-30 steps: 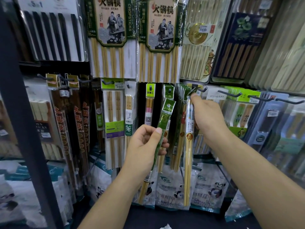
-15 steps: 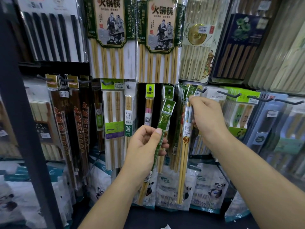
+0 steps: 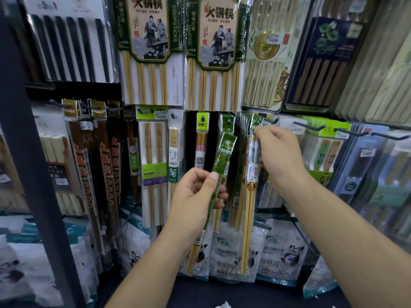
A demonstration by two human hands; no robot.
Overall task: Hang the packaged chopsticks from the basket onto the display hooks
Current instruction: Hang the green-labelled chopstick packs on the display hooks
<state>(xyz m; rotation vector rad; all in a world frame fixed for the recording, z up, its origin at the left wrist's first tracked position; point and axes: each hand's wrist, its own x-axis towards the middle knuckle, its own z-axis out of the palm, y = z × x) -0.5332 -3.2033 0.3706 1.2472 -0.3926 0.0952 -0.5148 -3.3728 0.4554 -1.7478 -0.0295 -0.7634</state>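
Pinching a green chopstick pack (image 3: 219,172) in our left hand (image 3: 195,196), we grip a second pack (image 3: 250,196) by its top at a hook (image 3: 270,120) with our right hand (image 3: 278,156).

Dim, cool shop light falls from above. Glare streaks the glossy upper packs (image 3: 146,30). Centre is sharp; the edges bend and blur, especially the dark post (image 3: 29,152) at left.

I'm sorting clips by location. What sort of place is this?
Most likely a shop's tableware aisle: chopstick packs hang on display hooks, several carry barcode stickers, and the left hand holds a green pack, the right hand a clear pack.
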